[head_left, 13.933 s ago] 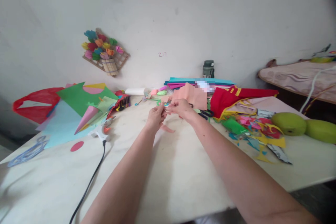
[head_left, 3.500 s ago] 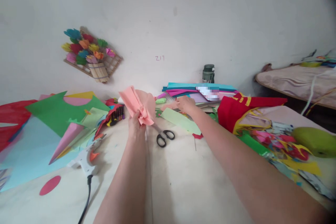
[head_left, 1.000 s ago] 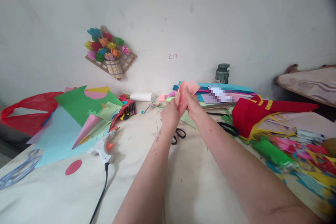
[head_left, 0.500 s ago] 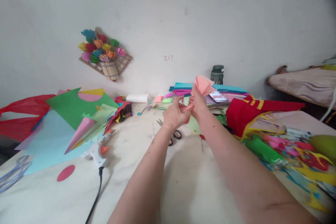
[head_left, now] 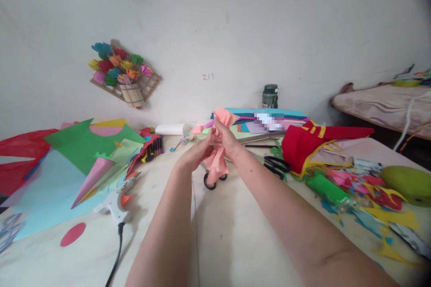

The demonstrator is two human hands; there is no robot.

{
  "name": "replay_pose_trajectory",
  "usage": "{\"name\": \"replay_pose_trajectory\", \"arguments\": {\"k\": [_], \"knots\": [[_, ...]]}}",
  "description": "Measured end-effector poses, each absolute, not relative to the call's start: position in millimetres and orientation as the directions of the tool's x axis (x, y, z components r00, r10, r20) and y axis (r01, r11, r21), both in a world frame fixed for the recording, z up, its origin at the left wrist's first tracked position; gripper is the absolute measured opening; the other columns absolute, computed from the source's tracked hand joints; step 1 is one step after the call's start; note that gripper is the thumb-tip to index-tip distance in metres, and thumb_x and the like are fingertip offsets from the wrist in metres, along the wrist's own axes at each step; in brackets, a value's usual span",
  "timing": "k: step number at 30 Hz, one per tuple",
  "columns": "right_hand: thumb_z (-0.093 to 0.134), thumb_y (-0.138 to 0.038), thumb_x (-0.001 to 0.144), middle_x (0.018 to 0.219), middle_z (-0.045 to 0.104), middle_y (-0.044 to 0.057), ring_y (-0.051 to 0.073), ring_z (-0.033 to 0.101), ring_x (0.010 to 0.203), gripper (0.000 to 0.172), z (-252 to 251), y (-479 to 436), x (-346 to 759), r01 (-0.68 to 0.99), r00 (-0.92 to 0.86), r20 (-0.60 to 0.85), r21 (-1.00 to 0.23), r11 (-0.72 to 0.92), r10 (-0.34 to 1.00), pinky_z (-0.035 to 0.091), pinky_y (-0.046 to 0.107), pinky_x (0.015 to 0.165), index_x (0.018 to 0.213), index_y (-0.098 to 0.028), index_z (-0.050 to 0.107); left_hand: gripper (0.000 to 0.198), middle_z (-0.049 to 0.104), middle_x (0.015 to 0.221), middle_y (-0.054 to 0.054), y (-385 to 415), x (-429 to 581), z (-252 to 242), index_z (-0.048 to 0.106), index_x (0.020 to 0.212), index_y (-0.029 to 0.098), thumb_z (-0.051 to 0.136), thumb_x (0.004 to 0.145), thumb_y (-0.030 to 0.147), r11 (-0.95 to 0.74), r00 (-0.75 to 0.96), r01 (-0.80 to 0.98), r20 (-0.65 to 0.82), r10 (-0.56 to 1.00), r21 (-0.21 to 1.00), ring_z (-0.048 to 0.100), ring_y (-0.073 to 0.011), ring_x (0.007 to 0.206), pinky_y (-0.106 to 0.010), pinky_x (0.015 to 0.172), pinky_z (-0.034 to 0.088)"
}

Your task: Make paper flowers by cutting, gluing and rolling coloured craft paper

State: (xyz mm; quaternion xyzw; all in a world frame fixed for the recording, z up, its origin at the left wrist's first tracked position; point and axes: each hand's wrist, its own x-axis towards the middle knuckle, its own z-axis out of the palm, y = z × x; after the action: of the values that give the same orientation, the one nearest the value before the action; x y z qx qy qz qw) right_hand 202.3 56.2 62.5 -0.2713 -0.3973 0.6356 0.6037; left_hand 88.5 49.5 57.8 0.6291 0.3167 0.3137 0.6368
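A sheet of salmon-pink crepe-like paper is gathered at its middle between my two hands, above the table. One end fans out over the top of my right hand; the other hangs crumpled beneath. My right hand wraps round the gathered middle with its thumb up. Pressed in from the other side, my left hand has its fingers closed at the same pinched spot, partly hidden by paper. Below the hanging end lie scissors, only their black handles showing.
At left are a glue gun with its cord, a pink paper cone and coloured sheets. Black-handled scissors, a red apron-like cloth and paper scraps lie right. A bottle stands by the wall.
Both hands have moved left with the pink paper. More of it now hangs below them, over the scissors. The view has turned slightly right.
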Motion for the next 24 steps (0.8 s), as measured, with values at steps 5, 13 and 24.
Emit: {"name": "replay_pose_trajectory", "arguments": {"k": [5, 13, 24], "knots": [[0.051, -0.059, 0.069, 0.036, 0.035, -0.009, 0.006, 0.031, 0.03, 0.039, 61.7, 62.8, 198.3, -0.58, 0.199, 0.246, -0.751, 0.316, 0.949, 0.028, 0.018, 0.032, 0.064, -0.02, 0.046, 0.049, 0.061, 0.075, -0.005, 43.9, 108.5, 44.4, 0.055, 0.098, 0.015, 0.061, 0.065, 0.051, -0.006, 0.615, 0.025, -0.011, 0.788, 1.0, 0.057, -0.0132, 0.066, -0.024, 0.059, 0.042], [0.063, -0.04, 0.067, 0.042, 0.045, -0.006, 0.007, 0.043, 0.036, 0.032, 65.3, 71.7, 212.2, -0.67, 0.287, 0.043, -0.705, 0.233, 0.957, 0.037, 0.02, 0.036, 0.057, -0.019, 0.041, 0.037, 0.058, 0.066, -0.003, 51.8, 94.7, 43.7, 0.057, 0.076, 0.012, 0.057, 0.067, 0.049, -0.124, 0.591, 0.22, -0.031, 0.806, 0.968, 0.048, -0.0086, 0.053, -0.019, 0.047, 0.035], [0.037, -0.056, 0.078, 0.033, 0.017, -0.009, 0.006, 0.014, 0.027, 0.048, 79.0, 67.1, 244.3, -0.759, 0.249, 0.003, -0.621, 0.197, 0.968, 0.011, 0.02, 0.028, 0.054, -0.021, 0.015, 0.045, 0.058, 0.066, -0.005, 50.5, 117.4, 43.8, 0.057, 0.079, 0.016, 0.035, 0.077, 0.055, -0.512, 0.446, 0.794, 0.259, 0.857, 0.328, 0.054, -0.0185, 0.064, -0.026, 0.055, 0.036]]}}
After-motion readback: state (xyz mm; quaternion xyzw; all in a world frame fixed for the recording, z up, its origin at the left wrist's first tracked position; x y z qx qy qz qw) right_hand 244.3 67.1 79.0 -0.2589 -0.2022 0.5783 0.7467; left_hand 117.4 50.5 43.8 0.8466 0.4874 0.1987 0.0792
